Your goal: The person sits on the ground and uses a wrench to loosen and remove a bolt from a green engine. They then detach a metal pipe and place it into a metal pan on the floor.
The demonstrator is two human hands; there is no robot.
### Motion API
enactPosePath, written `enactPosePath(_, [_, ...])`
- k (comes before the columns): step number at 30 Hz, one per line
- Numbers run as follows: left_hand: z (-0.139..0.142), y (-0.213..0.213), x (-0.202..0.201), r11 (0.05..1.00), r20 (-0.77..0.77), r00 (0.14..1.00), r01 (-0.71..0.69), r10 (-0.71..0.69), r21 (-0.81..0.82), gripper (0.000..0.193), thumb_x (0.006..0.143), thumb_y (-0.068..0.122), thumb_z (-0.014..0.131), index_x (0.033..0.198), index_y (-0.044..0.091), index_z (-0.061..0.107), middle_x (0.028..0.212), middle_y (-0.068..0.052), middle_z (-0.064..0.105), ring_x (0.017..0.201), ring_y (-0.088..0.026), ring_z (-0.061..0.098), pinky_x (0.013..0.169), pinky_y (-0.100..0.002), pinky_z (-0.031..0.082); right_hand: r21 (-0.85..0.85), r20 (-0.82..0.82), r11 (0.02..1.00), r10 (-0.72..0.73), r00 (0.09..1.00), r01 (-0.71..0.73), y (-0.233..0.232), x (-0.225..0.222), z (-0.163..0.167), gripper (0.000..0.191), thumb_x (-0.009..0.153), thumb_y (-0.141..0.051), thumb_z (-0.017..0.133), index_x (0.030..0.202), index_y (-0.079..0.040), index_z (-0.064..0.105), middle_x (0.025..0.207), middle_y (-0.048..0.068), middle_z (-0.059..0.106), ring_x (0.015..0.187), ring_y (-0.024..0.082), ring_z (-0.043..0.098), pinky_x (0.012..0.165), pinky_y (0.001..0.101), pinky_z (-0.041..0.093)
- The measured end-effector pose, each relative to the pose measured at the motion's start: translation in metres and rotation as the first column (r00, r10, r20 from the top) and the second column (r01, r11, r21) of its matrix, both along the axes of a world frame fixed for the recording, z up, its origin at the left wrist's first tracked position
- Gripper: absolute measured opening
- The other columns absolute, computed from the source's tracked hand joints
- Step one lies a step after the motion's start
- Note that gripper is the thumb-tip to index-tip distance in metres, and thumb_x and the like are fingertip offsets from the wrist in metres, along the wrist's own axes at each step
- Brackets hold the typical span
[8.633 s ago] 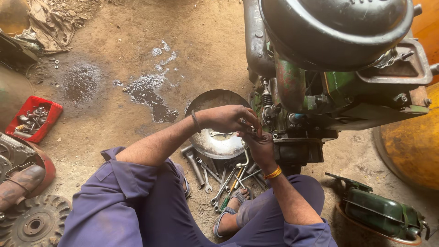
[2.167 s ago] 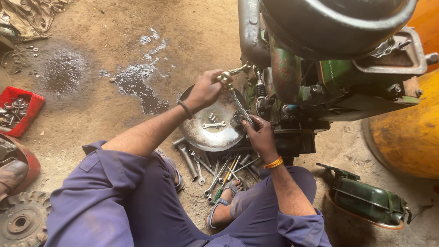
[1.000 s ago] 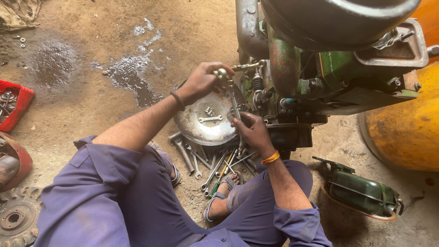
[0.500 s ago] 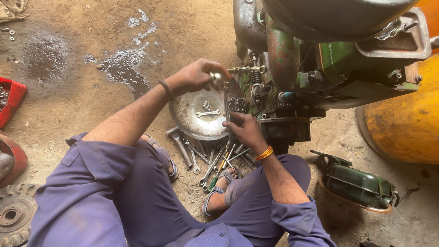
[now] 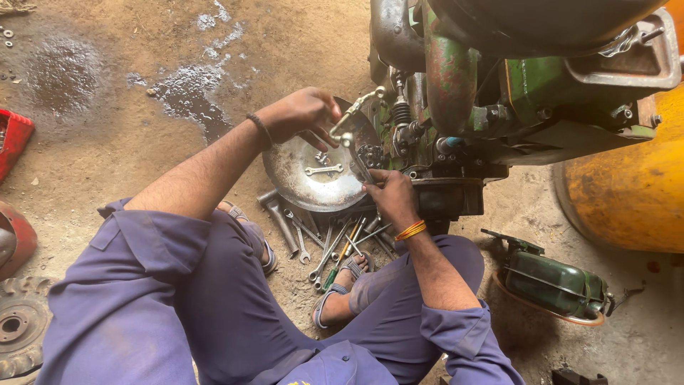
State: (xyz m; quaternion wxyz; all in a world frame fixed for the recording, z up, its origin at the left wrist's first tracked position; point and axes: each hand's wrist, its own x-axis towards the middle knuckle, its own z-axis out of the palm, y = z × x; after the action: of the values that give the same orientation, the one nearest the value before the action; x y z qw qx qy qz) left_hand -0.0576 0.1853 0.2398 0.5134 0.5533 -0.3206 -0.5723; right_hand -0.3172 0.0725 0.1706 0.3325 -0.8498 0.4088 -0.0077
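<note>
**Small metal linkage held beside the engine**

We see the left hand [image 5: 303,114] with its fingers pinched on a small metal linkage [image 5: 354,115], raised just above the round metal pan [image 5: 285,182] and close beside the green engine [image 5: 484,93]. The right hand [image 5: 390,196] presses against the engine's lower side with its fingers closed on what looks like a thin tool [image 5: 358,165], though we cannot tell exactly what it is. The linkage sticks out beyond the fingertips toward the engine. We judge that a loose pinch could drop it among the spanners [image 5: 320,246] on the dirt floor [image 5: 128,142], or onto the wet patch [image 5: 189,96], where grit would foul it.
</note>
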Motion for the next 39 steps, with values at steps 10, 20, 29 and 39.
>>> enactPosePath(10, [-0.006,-0.013,-0.018,0.982,0.207,0.977,0.010,-0.051,0.191,0.036,0.102,0.033,0.056,0.119,0.002,0.064,0.087,-0.008,0.070,0.064,-0.011,0.062,0.053,-0.026,0.051,-0.090,-0.091,0.990,0.100,0.991,-0.108,0.014,0.009,0.013,0.030,0.083,-0.029,0.083,0.112,-0.023,0.078,0.102,-0.002,0.080,0.086,0.014,0.075,0.077,0.0354,0.059])
enactPosePath(20, [-0.030,-0.024,-0.025,0.991,0.633,0.763,0.106,-0.131,0.076,0.041,0.099,0.037,0.064,0.123,0.004,0.069,0.094,-0.009,0.071,0.080,-0.017,0.065,0.068,-0.035,0.052,0.205,0.716,0.951,0.017,0.698,-0.233,-0.025,-0.005,0.024,0.054,0.096,-0.002,0.075,0.141,-0.009,0.045,0.124,0.011,0.072,0.105,0.017,0.071,0.089,0.0310,0.060])
enactPosePath(29, [-0.025,-0.025,-0.037,0.965,0.488,0.836,0.178,-0.251,0.191,0.039,0.099,0.036,0.061,0.118,0.005,0.073,0.079,-0.003,0.065,0.069,-0.014,0.060,0.060,-0.035,0.050,0.411,0.742,0.878,-0.168,0.649,-0.243,-0.029,-0.008,0.025,0.033,0.103,-0.001,0.063,0.133,-0.009,0.050,0.112,0.009,0.073,0.090,0.014,0.069,0.077,0.0284,0.057])
enactPosePath(39, [-0.004,-0.007,-0.049,0.955,0.309,0.913,0.210,-0.268,0.208,0.034,0.095,0.026,0.054,0.115,0.010,0.076,0.060,0.003,0.056,0.048,-0.009,0.055,0.044,-0.028,0.046,0.471,0.716,0.847,-0.203,0.669,-0.247,-0.032,-0.010,0.024,0.034,0.102,-0.001,0.062,0.135,-0.003,0.055,0.109,0.008,0.074,0.084,0.011,0.065,0.075,0.0273,0.055])
